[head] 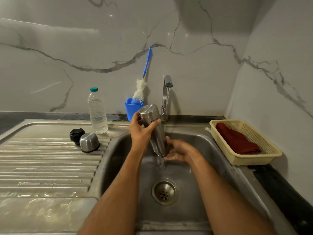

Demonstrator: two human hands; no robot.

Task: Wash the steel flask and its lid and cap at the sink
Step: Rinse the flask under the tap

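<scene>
Over sink (211, 150), hands' flask (153, 126), lettering unreadable

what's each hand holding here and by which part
Both hold the steel flask, tipped mouth-down over the sink. The left hand grips its upper body, near the base; the right hand cups its lower end by the mouth.

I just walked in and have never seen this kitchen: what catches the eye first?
The upturned steel flask held over the steel sink, left hand gripping its base end, right hand at its mouth as water pours out. Next, the blue-handled bottle brush against the marble wall, and the dark red cloth in the cream basket on the right.
</scene>
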